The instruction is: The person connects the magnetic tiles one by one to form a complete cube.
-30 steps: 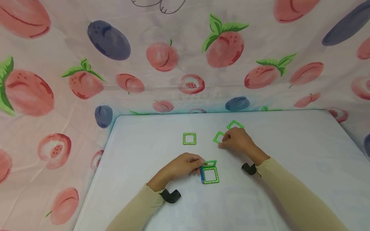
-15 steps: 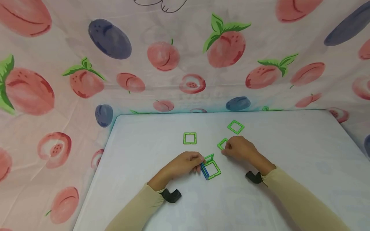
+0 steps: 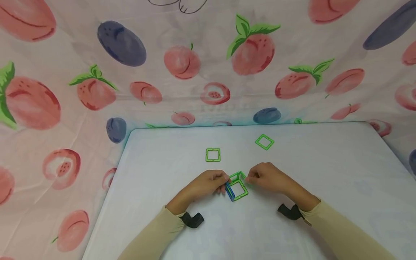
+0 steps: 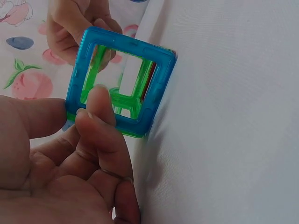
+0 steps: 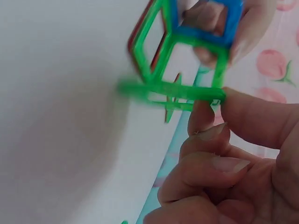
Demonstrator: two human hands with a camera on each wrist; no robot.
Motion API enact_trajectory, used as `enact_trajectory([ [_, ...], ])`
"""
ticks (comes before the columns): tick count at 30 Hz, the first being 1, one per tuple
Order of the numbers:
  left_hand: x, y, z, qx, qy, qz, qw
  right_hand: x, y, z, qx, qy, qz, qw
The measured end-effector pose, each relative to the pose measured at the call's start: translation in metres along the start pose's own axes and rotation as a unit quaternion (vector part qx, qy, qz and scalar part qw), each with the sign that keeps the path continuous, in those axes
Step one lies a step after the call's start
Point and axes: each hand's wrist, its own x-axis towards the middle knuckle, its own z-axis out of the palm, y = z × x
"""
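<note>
My left hand (image 3: 208, 183) holds a small partial box of square magnetic tile frames by its left side. Thumb and fingertips pinch the blue tile (image 4: 78, 70), which stands upright. A green base tile (image 3: 241, 196) lies flat on the table, and a green back tile (image 3: 235, 174) stands along its far edge. At the box's right side, my right hand (image 3: 267, 176) pinches another green tile (image 5: 187, 91) between thumb and index finger. That tile, partly blurred in the right wrist view, is upright with its edge right at the box's corner.
Two loose green tiles lie farther back on the white table (image 3: 325, 162): one square-on tile (image 3: 212, 160) at centre, one turned tile (image 3: 261, 146) to its right. A fruit-print cloth (image 3: 195, 32) hangs behind the table and along its left.
My right hand has brought its green tile from the back right toward me and leftward to the box. My left hand has stayed put while the box turned slightly.
</note>
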Motion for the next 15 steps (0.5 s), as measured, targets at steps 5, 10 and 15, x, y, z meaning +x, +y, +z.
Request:
enact_trajectory([
  [5, -0.0009, 0.0005, -0.0001, -0.001, 0.002, -0.005, 1.0, -0.0037, -0.0049, 0.0053, 0.033, -0.007, 0.012, 0.999],
  [10, -0.0022, 0.002, -0.0004, 0.004, -0.006, -0.008, 0.9999, -0.0052, -0.0049, 0.0072, 0.032, 0.001, 0.022, 0.999],
  [15, -0.0015, -0.0005, -0.0007, 0.01, -0.012, -0.008, 0.9998, -0.0072, -0.0062, 0.0043, -0.001, 0.026, 0.005, 1.0],
])
